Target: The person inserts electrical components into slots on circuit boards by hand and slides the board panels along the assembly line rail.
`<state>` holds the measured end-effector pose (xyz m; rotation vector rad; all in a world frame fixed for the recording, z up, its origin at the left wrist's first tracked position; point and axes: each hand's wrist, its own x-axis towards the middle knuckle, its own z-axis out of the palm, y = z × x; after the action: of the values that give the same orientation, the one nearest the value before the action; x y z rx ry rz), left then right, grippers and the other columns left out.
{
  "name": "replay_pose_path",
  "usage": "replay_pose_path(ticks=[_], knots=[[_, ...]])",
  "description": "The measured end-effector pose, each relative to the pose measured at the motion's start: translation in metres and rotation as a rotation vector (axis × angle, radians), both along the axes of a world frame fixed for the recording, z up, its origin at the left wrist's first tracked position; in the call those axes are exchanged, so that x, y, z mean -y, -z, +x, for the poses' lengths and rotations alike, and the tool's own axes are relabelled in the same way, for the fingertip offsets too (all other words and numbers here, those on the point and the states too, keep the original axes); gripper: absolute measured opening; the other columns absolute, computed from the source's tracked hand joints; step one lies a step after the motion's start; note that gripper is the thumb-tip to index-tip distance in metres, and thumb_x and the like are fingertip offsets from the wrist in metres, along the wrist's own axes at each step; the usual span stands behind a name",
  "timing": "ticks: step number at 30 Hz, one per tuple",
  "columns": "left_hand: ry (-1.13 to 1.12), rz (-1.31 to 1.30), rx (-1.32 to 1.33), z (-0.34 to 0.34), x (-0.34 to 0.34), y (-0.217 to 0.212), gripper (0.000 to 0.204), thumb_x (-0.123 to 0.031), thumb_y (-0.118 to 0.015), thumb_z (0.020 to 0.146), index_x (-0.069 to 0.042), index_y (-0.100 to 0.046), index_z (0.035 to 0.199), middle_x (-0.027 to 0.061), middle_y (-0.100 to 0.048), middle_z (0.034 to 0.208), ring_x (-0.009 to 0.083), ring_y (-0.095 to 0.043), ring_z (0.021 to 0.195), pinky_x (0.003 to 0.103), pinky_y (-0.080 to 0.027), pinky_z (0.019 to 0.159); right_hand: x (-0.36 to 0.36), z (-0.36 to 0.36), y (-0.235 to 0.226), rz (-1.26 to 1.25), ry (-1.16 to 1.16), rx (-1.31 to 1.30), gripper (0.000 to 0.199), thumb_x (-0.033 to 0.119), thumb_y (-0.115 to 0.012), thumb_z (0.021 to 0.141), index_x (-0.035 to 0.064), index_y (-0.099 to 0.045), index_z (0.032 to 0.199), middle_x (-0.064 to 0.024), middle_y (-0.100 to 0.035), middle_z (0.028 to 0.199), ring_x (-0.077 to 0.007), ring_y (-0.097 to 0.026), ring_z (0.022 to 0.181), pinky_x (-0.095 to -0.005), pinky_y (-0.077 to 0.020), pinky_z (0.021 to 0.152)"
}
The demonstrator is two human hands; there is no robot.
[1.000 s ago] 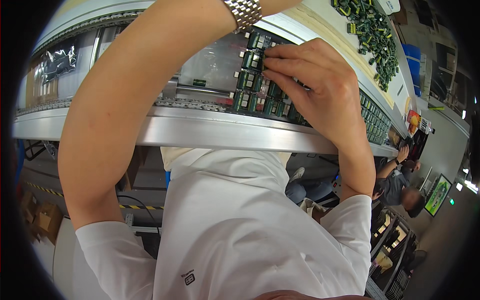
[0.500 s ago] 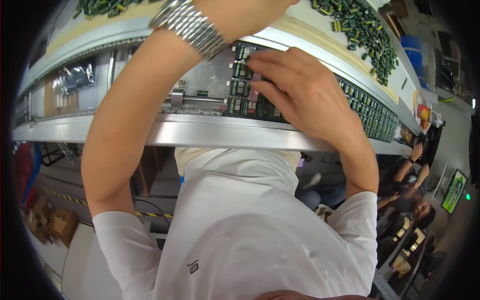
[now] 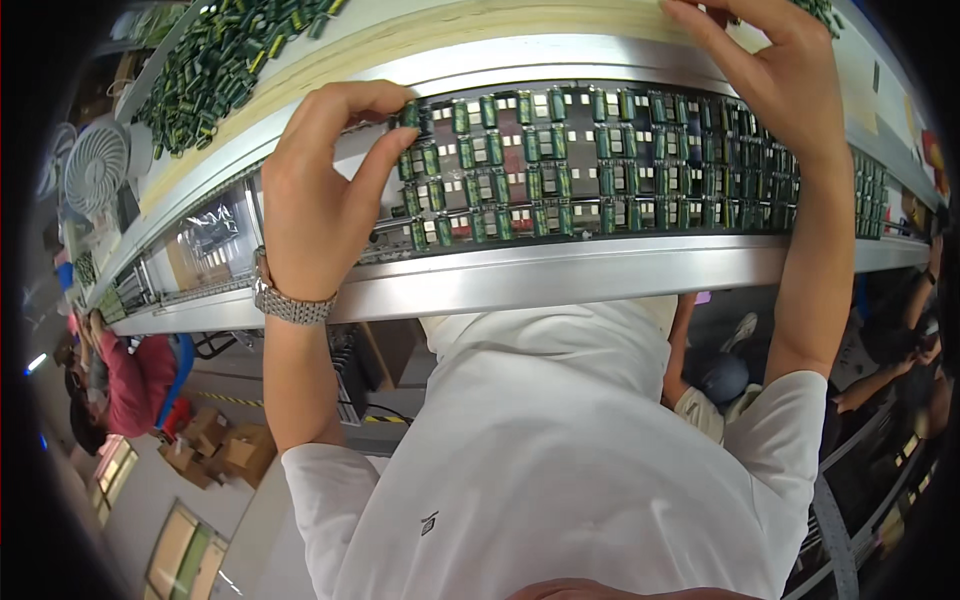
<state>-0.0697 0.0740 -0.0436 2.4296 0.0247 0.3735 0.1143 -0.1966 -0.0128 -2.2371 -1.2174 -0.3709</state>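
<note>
Head view: You are leaning over a long circuit board panel riding the metal conveyor rail across the middle of the frame. Your left hand, a metal watch on its wrist, is sitting at the panel's left end, thumb and fingertips narrowed to a pinch on a small green capacitor at the top left corner of the panel. Whether that part is already seated or only being held there, the picture is not showing. Your right hand is reaching up at the upper right of the frame, fingers loosely spread over the far edge of the rail; whether it is gripping anything cannot be told, since the fingertips are running out of the frame.

Judging by the panel, the work is looking well advanced: rows of green capacitors are filling nearly the whole visible board, with the left edge under your fingers appearing to be the spot in progress. Loose green capacitors are lying heaped on the desk beyond the rail at upper left, near a small fan. Another person in red is working at lower left.
</note>
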Motion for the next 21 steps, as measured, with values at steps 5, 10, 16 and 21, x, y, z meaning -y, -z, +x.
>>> replay_pose_path(ticks=[5, 10, 16, 21], knots=[[0.019, 0.029, -0.032, 0.003, 0.001, 0.0, 0.023, 0.002, -0.079, 0.085, -0.001, -0.07, 0.106, 0.0074, -0.076, 0.106, 0.02, -0.073, 0.096, 0.031, -0.057, 0.088, 0.013, 0.014, 0.013, 0.077, -0.161, -0.076, 0.007, 0.006, -0.077, 0.087, -0.0004, -0.078, 0.089, -0.0112, -0.076, 0.082, -0.0201, -0.071, 0.07, -0.0299, -0.0563, 0.06], [0.037, 0.018, -0.05, 0.002, 0.002, -0.003, 0.022, 0.003, -0.078, 0.086, 0.001, -0.068, 0.105, 0.0076, -0.077, 0.108, 0.0184, -0.073, 0.099, 0.03, -0.056, 0.09, 0.013, 0.015, 0.016, 0.095, -0.179, -0.09, 0.007, 0.007, -0.077, 0.087, -0.0003, -0.078, 0.089, -0.011, -0.075, 0.08, -0.0197, -0.07, 0.065, -0.0291, -0.0552, 0.057], [0.006, -0.005, -0.051, 0.0, 0.001, 0.002, 0.021, 0.002, -0.079, 0.086, 0.001, -0.066, 0.103, 0.009, -0.078, 0.109, 0.018, -0.073, 0.103, 0.03, -0.055, 0.092, 0.013, 0.015, 0.013, 0.065, -0.224, -0.024, 0.007, 0.007, -0.077, 0.088, -0.0001, -0.078, 0.09, -0.0104, -0.075, 0.079, -0.0189, -0.07, 0.065, -0.0292, -0.053, 0.056], [-0.003, 0.004, -0.029, 0.0, 0.0, 0.003, 0.021, 0.001, -0.08, 0.085, 0.001, -0.067, 0.102, 0.0086, -0.078, 0.107, 0.019, -0.073, 0.1, 0.029, -0.056, 0.09, 0.012, 0.013, 0.012, 0.05, -0.219, -0.044, 0.007, 0.007, -0.076, 0.088, 0.0001, -0.078, 0.09, -0.0101, -0.074, 0.079, -0.0189, -0.07, 0.065, -0.0291, -0.0527, 0.056]])
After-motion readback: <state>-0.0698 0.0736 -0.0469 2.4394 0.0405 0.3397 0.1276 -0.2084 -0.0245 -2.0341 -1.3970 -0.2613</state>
